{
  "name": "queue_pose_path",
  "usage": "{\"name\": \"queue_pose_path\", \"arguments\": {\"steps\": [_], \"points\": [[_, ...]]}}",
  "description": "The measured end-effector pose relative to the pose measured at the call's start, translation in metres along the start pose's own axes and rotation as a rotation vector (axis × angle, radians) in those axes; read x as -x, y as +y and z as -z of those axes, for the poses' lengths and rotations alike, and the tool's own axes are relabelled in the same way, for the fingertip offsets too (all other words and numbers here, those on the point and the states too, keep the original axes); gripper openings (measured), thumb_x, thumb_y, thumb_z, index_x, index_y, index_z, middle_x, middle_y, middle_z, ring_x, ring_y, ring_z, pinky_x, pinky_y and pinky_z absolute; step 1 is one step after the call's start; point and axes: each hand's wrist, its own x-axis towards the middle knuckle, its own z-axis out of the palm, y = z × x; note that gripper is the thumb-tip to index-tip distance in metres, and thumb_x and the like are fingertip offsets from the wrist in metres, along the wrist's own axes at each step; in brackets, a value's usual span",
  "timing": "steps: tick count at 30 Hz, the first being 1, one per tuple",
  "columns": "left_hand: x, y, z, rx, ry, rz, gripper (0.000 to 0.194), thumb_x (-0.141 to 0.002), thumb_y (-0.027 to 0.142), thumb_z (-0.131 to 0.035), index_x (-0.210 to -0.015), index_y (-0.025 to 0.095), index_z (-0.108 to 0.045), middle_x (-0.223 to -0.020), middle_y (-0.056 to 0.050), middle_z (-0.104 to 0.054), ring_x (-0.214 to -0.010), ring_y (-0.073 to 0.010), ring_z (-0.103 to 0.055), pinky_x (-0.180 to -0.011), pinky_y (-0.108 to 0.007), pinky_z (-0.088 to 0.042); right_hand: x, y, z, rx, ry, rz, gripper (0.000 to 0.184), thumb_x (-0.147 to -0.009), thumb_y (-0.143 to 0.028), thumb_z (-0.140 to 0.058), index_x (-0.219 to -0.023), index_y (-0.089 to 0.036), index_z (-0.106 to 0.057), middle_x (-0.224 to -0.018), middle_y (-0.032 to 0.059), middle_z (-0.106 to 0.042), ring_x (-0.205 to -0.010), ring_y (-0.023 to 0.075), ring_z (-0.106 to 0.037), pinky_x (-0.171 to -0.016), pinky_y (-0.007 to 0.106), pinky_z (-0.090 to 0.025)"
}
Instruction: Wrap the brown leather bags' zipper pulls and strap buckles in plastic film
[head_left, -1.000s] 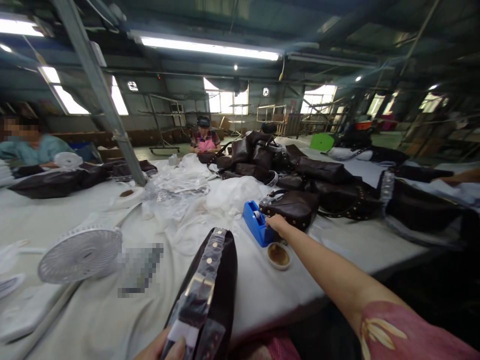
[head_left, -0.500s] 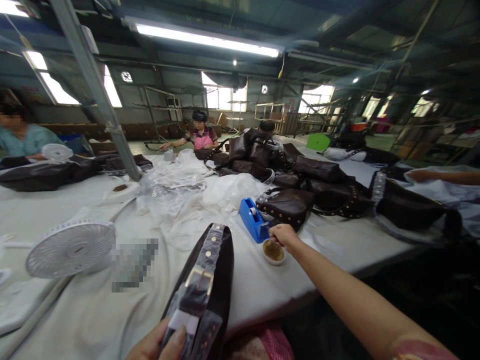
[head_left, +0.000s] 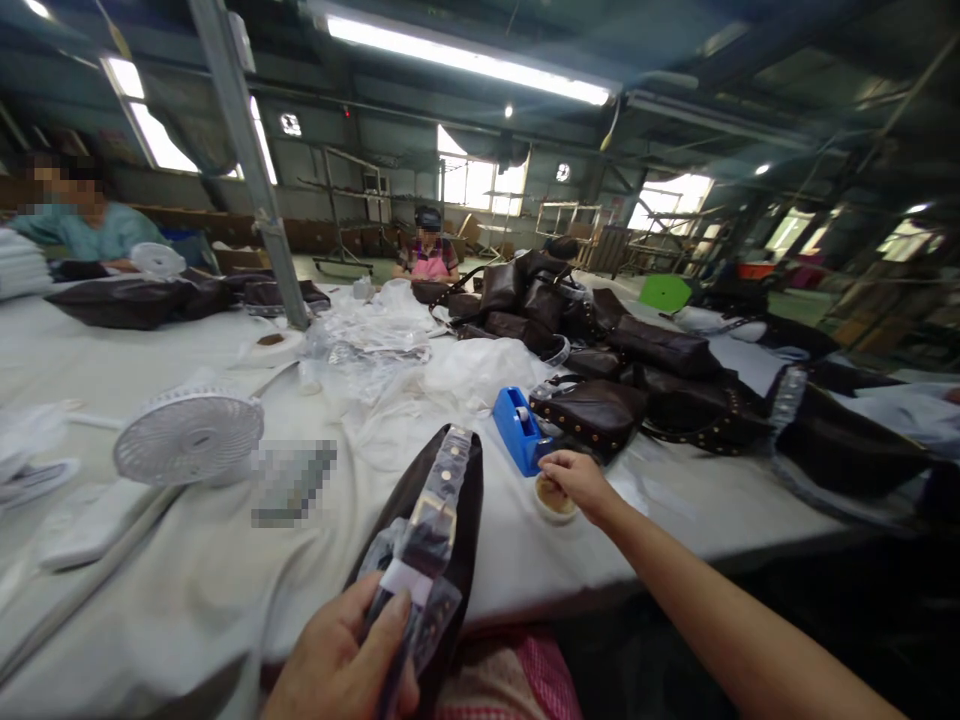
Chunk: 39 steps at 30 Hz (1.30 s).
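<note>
My left hand is closed around the strap of a dark brown handbag at the table's near edge. A gold buckle and studs show under clear plastic wrap on the strap, and a white band lies by my thumb. My right hand is pinched at the cutter end of a blue tape dispenser; whether tape is between the fingertips is too small to make out. Just below that hand sits a small round dish with a brownish inside, partly covered by the fingers.
Several dark handbags are heaped behind the dispenser. Crumpled clear plastic covers the middle of the white-covered table. A white fan stands at left, near a metal post. Two people sit across the table.
My view has shifted, so the scene sits farther right. My right hand has risen slightly from over the dish to the dispenser's cutter end. My left hand keeps its hold on the handbag.
</note>
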Motion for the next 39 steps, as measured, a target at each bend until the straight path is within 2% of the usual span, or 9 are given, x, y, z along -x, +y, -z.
{"name": "queue_pose_path", "arguments": {"steps": [3, 6, 8, 10, 15, 26, 33, 39], "points": [[-0.002, 0.009, 0.0, -0.084, -0.035, -0.026, 0.035, -0.093, 0.054, -0.043, -0.087, 0.021, -0.055, -0.051, -0.001, -0.066, -0.041, -0.0163, -0.059, -0.039, -0.021, -0.042, 0.05, -0.04, -0.019, -0.13, -0.178, 0.089, 0.024, -0.09, -0.035, -0.059, -0.096, -0.014, -0.069, -0.077, 0.0024, -0.069, -0.061, 0.0126, -0.06, -0.053, 0.023, -0.047], [-0.003, 0.01, -0.002, -0.122, -0.028, -0.053, 0.032, -0.094, 0.05, -0.043, -0.086, 0.022, -0.055, -0.053, -0.001, -0.067, -0.044, -0.0186, -0.063, -0.041, -0.023, -0.043, 0.096, -0.084, -0.036, -0.298, -0.401, 0.218, 0.026, -0.083, -0.041, -0.068, -0.079, -0.016, -0.07, -0.068, 0.0016, -0.067, -0.059, 0.0122, -0.058, -0.054, 0.023, -0.045], [-0.002, 0.009, -0.004, -0.144, -0.009, -0.096, 0.032, -0.095, 0.05, -0.043, -0.084, 0.022, -0.055, -0.055, -0.002, -0.068, -0.046, -0.0189, -0.065, -0.044, -0.024, -0.043, 0.117, -0.106, -0.049, -0.352, -0.473, 0.206, 0.026, -0.081, -0.041, -0.07, -0.071, -0.016, -0.069, -0.061, -0.0003, -0.064, -0.055, 0.0107, -0.054, -0.052, 0.021, -0.044], [0.0, 0.007, -0.004, -0.174, 0.019, -0.14, 0.033, -0.096, 0.049, -0.044, -0.081, 0.022, -0.055, -0.056, -0.003, -0.069, -0.048, -0.0194, -0.065, -0.046, -0.026, -0.042, 0.129, -0.117, -0.063, -0.358, -0.475, 0.153, 0.027, -0.079, -0.041, -0.071, -0.067, -0.016, -0.068, -0.057, -0.0013, -0.062, -0.051, 0.0101, -0.052, -0.049, 0.021, -0.042], [0.002, 0.002, 0.0, -0.26, 0.065, -0.207, 0.031, -0.098, 0.042, -0.041, -0.079, 0.022, -0.054, -0.057, -0.003, -0.066, -0.051, -0.019, -0.063, -0.05, -0.028, -0.039, 0.133, -0.118, -0.086, -0.297, -0.376, 0.046, 0.031, -0.074, -0.044, -0.072, -0.061, -0.017, -0.065, -0.051, -0.0016, -0.059, -0.045, 0.0102, -0.049, -0.043, 0.021, -0.039], [0.002, -0.01, 0.003, -0.474, 0.165, -0.331, 0.023, -0.097, 0.029, -0.041, -0.078, 0.021, -0.052, -0.07, -0.006, -0.066, -0.064, -0.0202, -0.061, -0.058, -0.031, -0.034, 0.133, -0.119, -0.091, -0.221, -0.343, -0.027, 0.035, -0.065, -0.047, -0.077, -0.053, -0.017, -0.064, -0.045, -0.0029, -0.054, -0.044, 0.0095, -0.045, -0.043, 0.022, -0.035], [0.002, -0.011, 0.001, -0.498, 0.173, -0.31, 0.021, -0.095, 0.028, -0.042, -0.077, 0.022, -0.05, -0.067, -0.005, -0.064, -0.061, -0.0193, -0.06, -0.058, -0.03, -0.034, 0.137, -0.114, -0.099, -0.283, -0.306, -0.081, 0.042, -0.063, -0.053, -0.081, -0.052, -0.017, -0.061, -0.045, -0.0026, -0.054, -0.042, 0.009, -0.044, -0.04, 0.021, -0.034], [0.001, -0.012, -0.003, -0.566, 0.19, -0.315, 0.021, -0.096, 0.028, -0.039, -0.08, 0.022, -0.05, -0.071, -0.008, -0.066, -0.066, -0.0229, -0.062, -0.058, -0.032, -0.031, 0.139, -0.11, -0.105, -0.337, -0.273, -0.11, 0.045, -0.063, -0.055, -0.081, -0.053, -0.019, -0.057, -0.045, -0.0023, -0.055, -0.04, 0.0099, -0.047, -0.038, 0.022, -0.036]]}}
